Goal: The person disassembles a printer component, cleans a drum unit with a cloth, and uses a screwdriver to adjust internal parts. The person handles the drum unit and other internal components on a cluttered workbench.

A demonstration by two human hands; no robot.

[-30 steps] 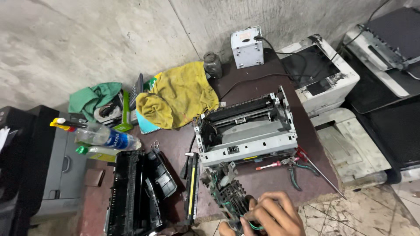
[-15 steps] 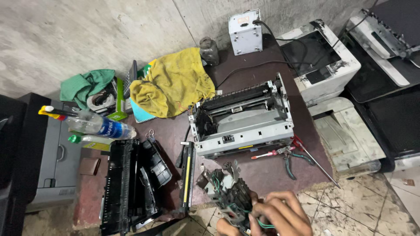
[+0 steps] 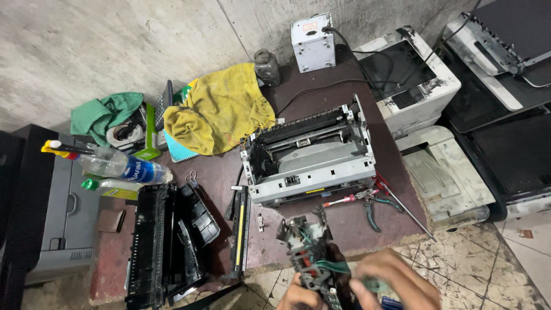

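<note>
Gripping a grimy gear-and-wire assembly at the bottom edge of view, the left hand wraps it from below while the right hand closes its fingers on its side. Just beyond, on the bench, the stripped printer chassis sits opened, black covers off, pliers and screwdriver lying beside it: disassembly looks well advanced, reassembly undone.

Both hands low at frame btm: left hand curled, right hand w/ fingers bent inward.
</note>
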